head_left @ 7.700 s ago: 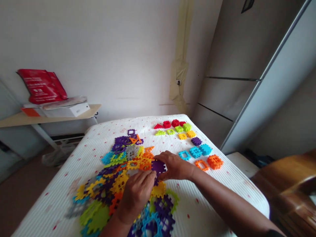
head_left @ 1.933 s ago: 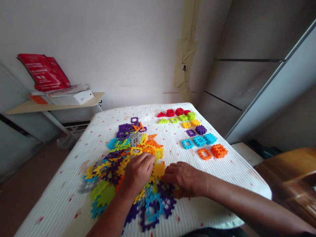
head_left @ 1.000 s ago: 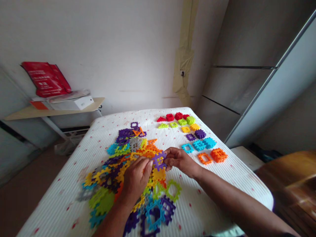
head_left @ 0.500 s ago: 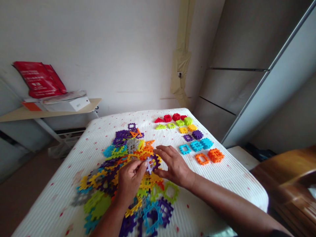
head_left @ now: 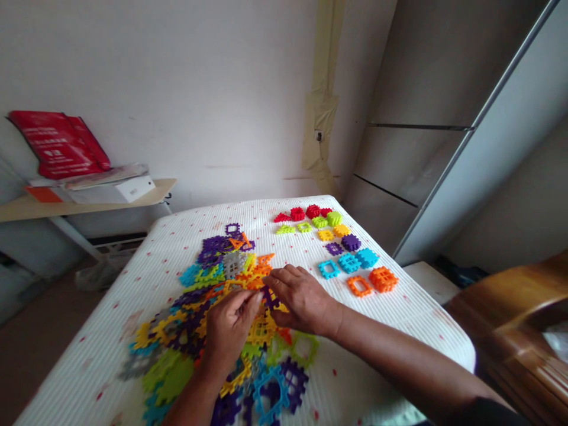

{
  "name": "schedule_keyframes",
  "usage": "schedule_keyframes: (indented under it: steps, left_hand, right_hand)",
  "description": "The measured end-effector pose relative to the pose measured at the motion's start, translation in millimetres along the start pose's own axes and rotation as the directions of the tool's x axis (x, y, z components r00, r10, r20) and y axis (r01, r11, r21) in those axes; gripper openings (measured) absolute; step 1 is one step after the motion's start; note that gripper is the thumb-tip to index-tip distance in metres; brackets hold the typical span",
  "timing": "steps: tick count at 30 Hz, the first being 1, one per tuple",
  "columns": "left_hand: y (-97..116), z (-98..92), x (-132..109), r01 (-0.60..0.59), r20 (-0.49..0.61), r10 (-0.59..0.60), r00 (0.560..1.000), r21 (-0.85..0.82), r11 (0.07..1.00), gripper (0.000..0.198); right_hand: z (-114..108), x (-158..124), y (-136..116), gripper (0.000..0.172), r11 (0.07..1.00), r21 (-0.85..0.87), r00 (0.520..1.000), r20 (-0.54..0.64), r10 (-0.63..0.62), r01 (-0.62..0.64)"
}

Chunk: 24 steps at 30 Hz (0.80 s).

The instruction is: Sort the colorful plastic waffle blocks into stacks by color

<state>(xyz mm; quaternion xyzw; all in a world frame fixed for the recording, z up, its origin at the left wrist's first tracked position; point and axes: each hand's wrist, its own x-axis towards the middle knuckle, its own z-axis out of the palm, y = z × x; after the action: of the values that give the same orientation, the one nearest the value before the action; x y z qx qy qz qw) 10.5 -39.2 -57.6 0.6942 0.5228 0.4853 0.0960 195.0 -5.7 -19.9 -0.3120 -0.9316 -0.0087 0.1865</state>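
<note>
A loose pile of colourful interlocking plastic tiles [head_left: 208,278] covers the middle of a white ribbed bed [head_left: 381,319]. My left hand [head_left: 228,328] and my right hand [head_left: 297,299] meet just above the pile. Both pinch a purple tile [head_left: 269,297] between their fingertips; most of it is hidden by the fingers. Yellow, green and blue tiles lie directly under my hands. To the right stand sorted rows of small assembled blocks: red [head_left: 306,213], green [head_left: 319,222], yellow [head_left: 333,232], purple [head_left: 350,242], blue [head_left: 350,263] and orange [head_left: 382,278].
A low shelf [head_left: 89,204] at the left wall carries a red bag [head_left: 57,145] and a white box [head_left: 110,190]. A grey wardrobe [head_left: 444,148] stands at the right. Brown wooden furniture [head_left: 515,319] sits by the bed's right corner.
My right hand picked a purple tile from the pile and brought it to my left hand. Now both hands have closed over it, lower and nearer the pile.
</note>
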Motion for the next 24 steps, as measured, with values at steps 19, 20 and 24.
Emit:
schedule_keyframes:
  steps: [19, 20, 24]
  left_hand:
    - [-3.2, -2.1, 0.3, -0.013, -0.033, 0.014, 0.999, 0.026, 1.000, 0.025]
    - [-3.5, -1.9, 0.4, -0.014, -0.037, 0.015, 0.999, 0.028, 1.000, 0.025]
    - [-3.9, -1.5, 1.1, -0.022, -0.050, 0.023, 0.998, 0.028, 0.999, 0.024]
  right_hand:
    - [-20.4, 3.1, 178.7, 0.042, 0.798, -0.532, 0.702, 0.453, 0.550, -0.283]
    - [-18.1, 3.2, 179.6, 0.042, 0.799, -0.533, 0.698, 0.459, 0.550, -0.279]
    - [-13.9, 3.3, 181.7, 0.042, 0.797, -0.538, 0.681, 0.477, 0.555, -0.273]
